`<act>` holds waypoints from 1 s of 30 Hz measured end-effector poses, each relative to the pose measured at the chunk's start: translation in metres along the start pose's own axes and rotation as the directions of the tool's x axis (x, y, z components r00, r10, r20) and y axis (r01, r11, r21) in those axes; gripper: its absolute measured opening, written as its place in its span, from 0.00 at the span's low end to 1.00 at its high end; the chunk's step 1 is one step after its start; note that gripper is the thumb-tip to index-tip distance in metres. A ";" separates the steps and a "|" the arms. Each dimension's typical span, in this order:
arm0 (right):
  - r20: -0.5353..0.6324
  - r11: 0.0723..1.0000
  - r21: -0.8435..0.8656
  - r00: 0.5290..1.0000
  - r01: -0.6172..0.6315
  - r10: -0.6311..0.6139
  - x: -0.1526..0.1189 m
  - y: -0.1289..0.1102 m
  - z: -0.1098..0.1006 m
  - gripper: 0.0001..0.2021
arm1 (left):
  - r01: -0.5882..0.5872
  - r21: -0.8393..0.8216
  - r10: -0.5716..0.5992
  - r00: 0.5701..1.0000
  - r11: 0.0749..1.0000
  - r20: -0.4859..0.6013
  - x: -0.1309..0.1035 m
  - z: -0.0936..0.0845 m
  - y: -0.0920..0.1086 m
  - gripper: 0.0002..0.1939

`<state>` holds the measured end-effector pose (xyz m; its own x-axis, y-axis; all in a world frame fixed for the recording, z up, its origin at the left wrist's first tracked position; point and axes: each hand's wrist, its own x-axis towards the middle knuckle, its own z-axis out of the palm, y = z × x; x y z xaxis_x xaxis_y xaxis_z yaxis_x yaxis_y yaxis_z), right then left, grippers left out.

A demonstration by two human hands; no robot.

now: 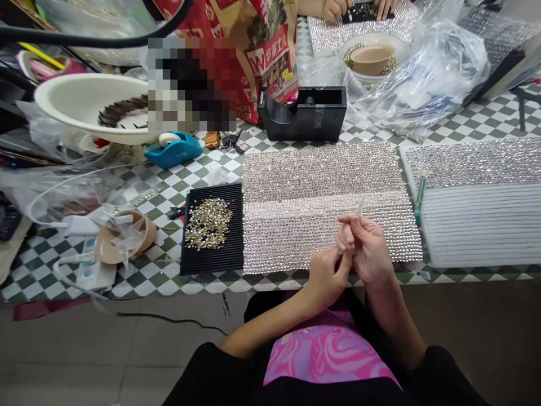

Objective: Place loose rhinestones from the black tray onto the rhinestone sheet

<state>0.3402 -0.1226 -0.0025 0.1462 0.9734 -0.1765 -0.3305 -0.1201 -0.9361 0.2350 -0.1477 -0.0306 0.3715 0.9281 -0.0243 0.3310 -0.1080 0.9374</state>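
Both hands meet over the front edge of a rhinestone sheet [321, 175], which is covered in rows of shiny stones with a paler band across its middle. In my right hand [374, 254], a thin whitish pointed stick [360, 204] stands up between thumb and fingers. My left hand [327, 279] is closed, its fingertips against the right hand's fingers; what they grip, if anything, is hidden. Left of the sheet lies a black ridged tray [230, 248] with a pile of loose gold and silver rhinestones [209, 223].
A white ridged board [482, 225] with stone rows and a green pen [421, 197] lie right. Behind stand a black tape dispenser [319, 121], a blue one [175, 151] and a paper bag [274, 56]. Brown tape [110, 245] sits left. Another person's hands [338, 8] work opposite.
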 end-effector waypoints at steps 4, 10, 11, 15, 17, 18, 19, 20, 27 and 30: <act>0.044 0.990 -0.130 0.998 0.050 -0.044 0.001 -0.008 -0.022 0.19 | -0.238 0.114 0.227 0.969 0.965 0.097 -0.009 0.003 -0.006 0.27; 0.243 0.541 -0.785 0.953 0.303 -0.181 0.012 -0.025 -0.053 0.15 | -0.582 0.323 0.584 0.805 0.746 0.101 -0.019 -0.015 -0.020 0.21; 0.272 0.465 -0.822 0.944 0.329 -0.187 0.015 -0.025 -0.056 0.15 | -0.582 0.339 0.586 0.804 0.739 0.104 -0.020 -0.018 -0.023 0.20; 0.359 0.298 -0.862 0.909 0.409 -0.209 0.023 -0.022 -0.061 0.14 | -0.579 0.383 0.603 0.795 0.720 0.067 -0.024 -0.025 -0.031 0.21; 0.414 0.185 -0.870 0.880 0.458 -0.231 0.026 -0.019 -0.061 0.15 | -0.593 0.396 0.627 0.777 0.701 0.054 -0.026 -0.025 -0.033 0.21; 0.431 0.152 -0.869 0.871 0.472 -0.238 0.027 -0.018 -0.061 0.15 | -0.601 0.399 0.637 0.769 0.692 0.053 -0.026 -0.024 -0.034 0.21; 0.442 0.131 -0.866 0.861 0.483 -0.251 0.028 -0.017 -0.060 0.15 | -0.610 0.399 0.646 0.761 0.685 0.055 -0.027 -0.023 -0.034 0.21; 0.451 0.121 -0.860 0.850 0.495 -0.271 0.029 -0.017 -0.059 0.14 | -0.616 0.398 0.651 0.757 0.680 0.059 -0.027 -0.022 -0.034 0.21; 0.411 0.139 -0.856 0.818 0.499 -0.403 0.029 -0.017 -0.056 0.11 | -0.620 0.432 0.651 0.753 0.655 0.094 -0.027 -0.020 -0.036 0.21; 0.394 0.141 -0.866 0.828 0.480 -0.400 0.028 -0.016 -0.056 0.10 | -0.621 0.429 0.651 0.753 0.657 0.093 -0.027 -0.020 -0.037 0.20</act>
<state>0.4022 -0.1041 -0.0092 -0.1145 0.9305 0.3480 0.8309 0.2817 -0.4799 0.1959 -0.1618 -0.0574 0.5761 0.5956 0.5598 0.3585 -0.7996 0.4817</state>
